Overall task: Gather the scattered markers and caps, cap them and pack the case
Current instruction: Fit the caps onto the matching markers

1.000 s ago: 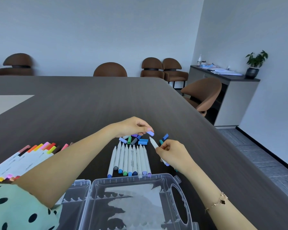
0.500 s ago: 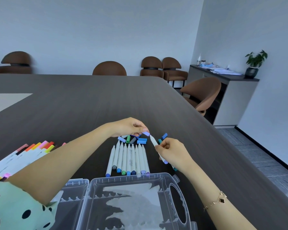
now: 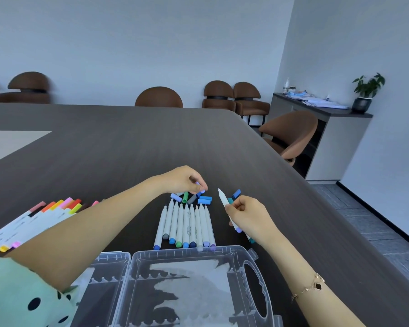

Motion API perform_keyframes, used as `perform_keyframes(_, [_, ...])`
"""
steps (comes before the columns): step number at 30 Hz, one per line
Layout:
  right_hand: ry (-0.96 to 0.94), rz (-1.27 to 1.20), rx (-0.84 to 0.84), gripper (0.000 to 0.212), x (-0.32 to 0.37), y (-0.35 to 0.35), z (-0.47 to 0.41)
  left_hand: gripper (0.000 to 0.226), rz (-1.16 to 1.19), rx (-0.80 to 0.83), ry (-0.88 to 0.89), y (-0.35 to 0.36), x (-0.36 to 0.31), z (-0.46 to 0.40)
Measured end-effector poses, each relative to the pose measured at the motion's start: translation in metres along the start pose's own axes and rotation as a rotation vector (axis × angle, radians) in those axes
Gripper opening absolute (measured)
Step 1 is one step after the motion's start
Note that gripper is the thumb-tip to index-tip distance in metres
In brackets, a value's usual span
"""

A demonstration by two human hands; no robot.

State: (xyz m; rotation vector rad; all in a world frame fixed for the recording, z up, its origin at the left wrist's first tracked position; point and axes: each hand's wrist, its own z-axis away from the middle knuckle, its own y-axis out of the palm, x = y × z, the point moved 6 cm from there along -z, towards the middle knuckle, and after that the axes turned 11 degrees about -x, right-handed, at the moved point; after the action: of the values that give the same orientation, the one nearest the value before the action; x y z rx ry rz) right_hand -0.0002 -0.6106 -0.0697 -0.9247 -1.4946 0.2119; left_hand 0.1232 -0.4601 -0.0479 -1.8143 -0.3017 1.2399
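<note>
Dark meeting-room table (image 3: 128, 149): right hand (image 3: 247, 214) grips uncapped marker (image 3: 223, 199), tip up; left hand (image 3: 182, 180) pinches lilac cap (image 3: 198, 184) over the loose caps (image 3: 204, 200).
Marker judged light, stiff, smooth; best held mid-barrel, clear of the wet tip. Cap small, liable to slip.

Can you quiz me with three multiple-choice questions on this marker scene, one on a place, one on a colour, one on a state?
1. Where does the clear plastic case lie?
A. nearest the camera, before the row of markers
B. on the sideboard
C. on a chair

2. What colour is the cap that the left hand pinches?
A. red
B. lilac
C. yellow

3. The marker in the right hand has its upper tip:
A. capped
B. bare
C. broken off

Answers: A, the case sits at the bottom edge; B, pale purple shows between the fingertips; B, the white nib is exposed.
</note>
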Motion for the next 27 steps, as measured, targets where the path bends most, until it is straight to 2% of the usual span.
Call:
perform_keyframes(5, [-0.007, 0.015, 0.009, 0.024, 0.000, 0.002, 0.001, 0.006, 0.026, -0.099, -0.015, -0.004, -0.002, 0.001])
perform_keyframes(12, [0.000, 0.008, 0.016, 0.025, 0.001, 0.003, 0.002, 0.015, -0.313, -0.123, 0.128, -0.002, -0.018, 0.004])
perform_keyframes(17, [0.004, 0.011, 0.029, 0.024, 0.003, 0.002, 0.004, 0.014, -0.329, -0.154, 0.128, -0.003, -0.022, 0.005])
perform_keyframes(20, [-0.001, 0.009, 0.041, 0.025, 0.004, 0.002, 0.005, 0.012, -0.206, -0.210, 0.022, -0.007, -0.018, 0.003])
perform_keyframes(23, [-0.010, 0.002, 0.078, 0.022, 0.008, 0.003, 0.008, 0.015, 0.070, -0.265, -0.166, -0.011, -0.014, 0.002])
perform_keyframes(27, [-0.015, -0.050, 0.151, 0.019, 0.014, 0.004, 0.013, 0.021, 0.436, -0.244, -0.431, 0.000, -0.011, 0.004])
